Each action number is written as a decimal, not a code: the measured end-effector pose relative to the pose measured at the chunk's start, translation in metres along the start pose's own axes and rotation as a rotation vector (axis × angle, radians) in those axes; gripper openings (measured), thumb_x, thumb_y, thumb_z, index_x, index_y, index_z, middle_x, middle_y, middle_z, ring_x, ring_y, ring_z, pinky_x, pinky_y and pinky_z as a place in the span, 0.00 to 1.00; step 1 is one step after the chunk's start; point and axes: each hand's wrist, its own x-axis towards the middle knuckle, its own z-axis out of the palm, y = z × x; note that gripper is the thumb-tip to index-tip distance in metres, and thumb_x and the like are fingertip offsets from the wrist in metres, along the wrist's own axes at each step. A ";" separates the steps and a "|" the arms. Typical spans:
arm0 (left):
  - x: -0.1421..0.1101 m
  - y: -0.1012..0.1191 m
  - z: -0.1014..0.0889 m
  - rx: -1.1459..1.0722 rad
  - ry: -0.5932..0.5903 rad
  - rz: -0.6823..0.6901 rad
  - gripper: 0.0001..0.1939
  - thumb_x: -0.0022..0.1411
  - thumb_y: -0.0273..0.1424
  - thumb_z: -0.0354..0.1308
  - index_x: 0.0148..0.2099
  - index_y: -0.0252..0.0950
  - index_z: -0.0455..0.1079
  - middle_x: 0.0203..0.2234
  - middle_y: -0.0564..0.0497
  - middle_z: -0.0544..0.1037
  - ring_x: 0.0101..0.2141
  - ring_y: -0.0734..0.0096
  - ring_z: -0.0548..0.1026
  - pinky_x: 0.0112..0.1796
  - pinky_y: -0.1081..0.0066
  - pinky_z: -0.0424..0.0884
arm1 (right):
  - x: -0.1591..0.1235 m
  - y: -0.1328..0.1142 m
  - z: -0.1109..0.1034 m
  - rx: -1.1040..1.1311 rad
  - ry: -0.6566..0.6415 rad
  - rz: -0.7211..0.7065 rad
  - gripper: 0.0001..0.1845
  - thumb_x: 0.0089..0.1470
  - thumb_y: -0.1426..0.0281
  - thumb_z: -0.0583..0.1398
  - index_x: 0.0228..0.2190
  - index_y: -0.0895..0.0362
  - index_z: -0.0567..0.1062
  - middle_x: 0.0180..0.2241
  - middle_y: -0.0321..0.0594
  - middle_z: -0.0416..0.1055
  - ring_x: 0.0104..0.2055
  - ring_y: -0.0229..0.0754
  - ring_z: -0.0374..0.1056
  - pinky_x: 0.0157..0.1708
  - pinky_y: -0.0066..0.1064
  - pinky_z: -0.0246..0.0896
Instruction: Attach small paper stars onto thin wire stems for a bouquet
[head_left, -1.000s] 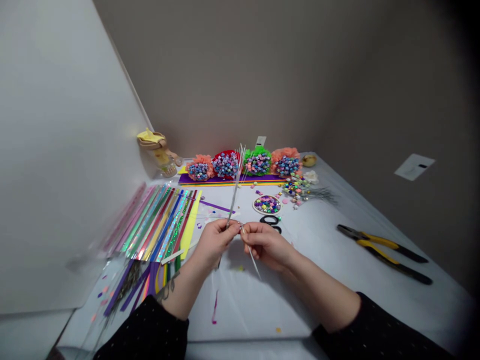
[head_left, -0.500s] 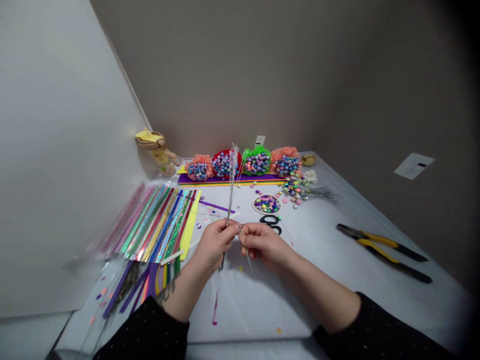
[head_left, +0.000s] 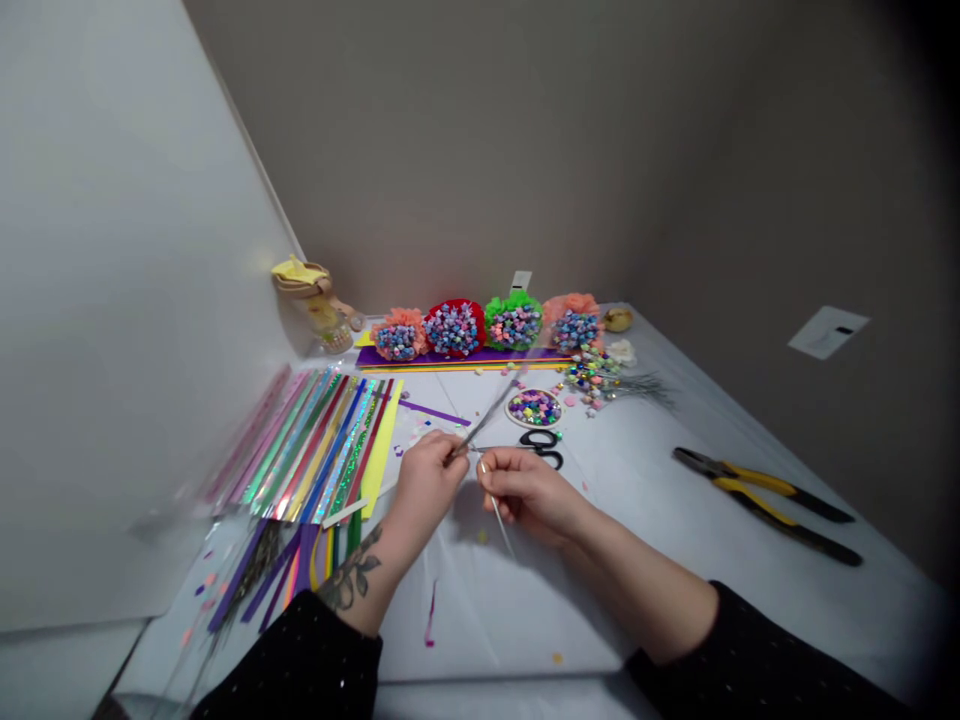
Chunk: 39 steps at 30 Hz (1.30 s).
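Your left hand [head_left: 431, 480] is closed around a bundle of thin wires [head_left: 491, 412], gripping it near one end between thumb and fingers. Your right hand [head_left: 529, 492] is also closed, pinching a single wire [head_left: 499, 520] between thumb and fingertips. The two hands are very close together, just in front of and to the left of the round dish of paper stars [head_left: 534, 408], which is the best landmark on the table [head_left: 675, 590].

The bundle's long axis is tilted, not upright. It runs from your left hand up and to the right, and its far tips point toward the back of the table, ending just left of the dish. Its lower end is hidden in your grip. The single wire slants the other way: from your right fingertips it points down and slightly right, toward you, and its tip hangs over the bare table cloth nearer you than the dish.

Just below the dish, on your side, lie black-handled scissors [head_left: 541, 448]. Well to the right of the dish lie yellow-and-black pliers [head_left: 765, 505], and just up and to its right is a scatter of shiny beads [head_left: 592, 375]. To the left of the dish, past your left hand, is a fan of glittery paper strips [head_left: 330, 445]. Behind the dish stands a row of tissue pompoms [head_left: 454, 328] packed with paper stars.
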 end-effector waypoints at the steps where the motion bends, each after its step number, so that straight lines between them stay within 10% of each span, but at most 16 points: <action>1: 0.000 -0.002 0.001 -0.001 -0.005 -0.007 0.07 0.52 0.24 0.54 0.26 0.35 0.72 0.24 0.50 0.75 0.29 0.69 0.71 0.34 0.71 0.64 | 0.001 0.000 -0.001 0.006 0.015 0.000 0.09 0.35 0.69 0.63 0.20 0.59 0.68 0.14 0.34 0.69 0.12 0.27 0.55 0.13 0.19 0.45; 16: 0.002 0.001 0.004 -0.533 -0.126 -0.301 0.08 0.52 0.33 0.58 0.30 0.33 0.73 0.26 0.51 0.76 0.28 0.71 0.72 0.32 0.73 0.65 | 0.008 0.002 -0.007 0.193 0.005 -0.012 0.10 0.36 0.71 0.66 0.20 0.60 0.69 0.13 0.34 0.69 0.12 0.27 0.56 0.12 0.18 0.48; 23: 0.002 0.009 -0.004 -0.989 -0.160 -0.563 0.08 0.44 0.26 0.59 0.30 0.35 0.65 0.15 0.62 0.59 0.14 0.86 0.50 0.15 0.80 0.43 | 0.009 -0.002 -0.008 0.212 0.093 -0.117 0.12 0.38 0.69 0.67 0.22 0.58 0.68 0.15 0.33 0.70 0.13 0.28 0.57 0.15 0.19 0.51; 39: 0.005 0.007 -0.008 -1.172 -0.147 -0.551 0.13 0.46 0.31 0.65 0.31 0.32 0.64 0.21 0.57 0.64 0.17 0.88 0.53 0.14 0.84 0.44 | 0.009 -0.002 -0.010 0.210 0.158 -0.136 0.14 0.36 0.68 0.67 0.21 0.58 0.67 0.15 0.33 0.69 0.15 0.28 0.56 0.16 0.20 0.50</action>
